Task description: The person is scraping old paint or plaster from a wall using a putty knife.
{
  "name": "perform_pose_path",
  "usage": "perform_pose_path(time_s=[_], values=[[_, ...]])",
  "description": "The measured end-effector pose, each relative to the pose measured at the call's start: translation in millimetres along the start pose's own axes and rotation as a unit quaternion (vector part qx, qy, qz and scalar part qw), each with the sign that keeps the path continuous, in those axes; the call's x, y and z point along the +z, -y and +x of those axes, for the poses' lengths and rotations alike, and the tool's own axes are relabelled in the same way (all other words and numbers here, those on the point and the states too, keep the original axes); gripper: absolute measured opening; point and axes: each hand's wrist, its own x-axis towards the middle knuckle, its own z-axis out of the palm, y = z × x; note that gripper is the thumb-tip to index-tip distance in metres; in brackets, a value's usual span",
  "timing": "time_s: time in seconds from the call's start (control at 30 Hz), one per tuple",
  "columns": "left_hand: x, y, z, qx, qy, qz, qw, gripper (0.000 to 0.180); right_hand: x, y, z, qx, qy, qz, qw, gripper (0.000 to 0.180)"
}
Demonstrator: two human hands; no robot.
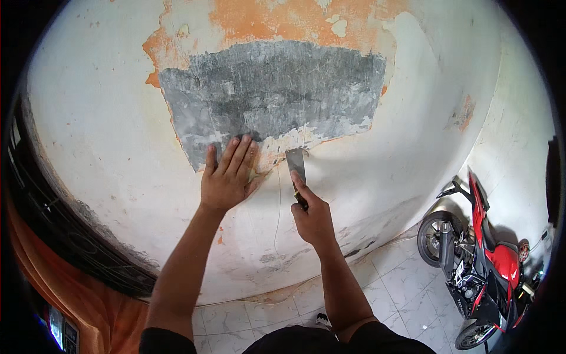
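My right hand (312,215) is closed round the dark handle of a putty knife (296,164). The knife's flat metal blade points up and meets the wall at the lower edge of a large bare grey patch (277,88). My left hand (232,174) lies flat on the wall (106,130), fingers spread, its fingertips on the patch's lower left edge. Between the hands, ragged white and orange remnants of paint (277,147) border the grey. A thin crack runs down the white paint below them.
Orange paint (259,20) shows above the grey patch. A red and black motorcycle (483,253) stands on the white tiled floor (283,312) at the right, by the adjoining wall. At the lower left are an orange curtain (100,307) and a dark metal grille (65,227).
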Motion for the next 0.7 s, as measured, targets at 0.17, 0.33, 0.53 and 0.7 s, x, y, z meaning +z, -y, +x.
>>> perform_pose_path(time_s=[0.17, 0.33, 0.53, 0.7], values=[[9.9, -65.8, 12.1, -0.247, -0.004, -0.040, 0.968, 0.074, -0.7, -14.3, 0.8, -0.106, -0.054, -0.012, 0.993, 0.074], [2.7, -91.1, 16.7, -0.321, 0.017, -0.059, 0.945, 0.074, 0.6, -12.8, 9.8, -0.060, -0.043, -0.052, 0.996, 0.074], [-19.6, -97.3, 21.4, -0.361, 0.057, -0.112, 0.924, 0.082, -3.7, -15.8, 4.6, -0.106, -0.044, -0.025, 0.993, 0.073], [-29.4, -103.8, 32.3, -0.388, 0.083, -0.134, 0.908, 0.088, -11.2, -11.0, 14.0, -0.080, -0.013, -0.032, 0.996, 0.073]])
